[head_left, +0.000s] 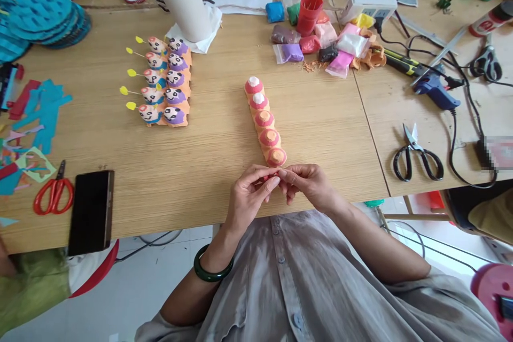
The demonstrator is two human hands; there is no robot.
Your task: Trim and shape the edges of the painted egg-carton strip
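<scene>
a tiny pink piece (271, 173) pinched between left hand (250, 197) and right hand (308, 184)

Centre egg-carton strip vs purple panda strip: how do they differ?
The centre egg-carton strip has faceless domes ringed pink, white and orange; the purple panda strip has painted faces. The centre egg-carton strip lies alone; the purple panda strip sits beside a similar row. Both have five domes on an orange base.

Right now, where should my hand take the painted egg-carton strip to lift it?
Probably pinch the egg-carton strip across its middle cup, from above on both long sides: it lies narrow and straight, and the raised cups offer an edge.
</scene>
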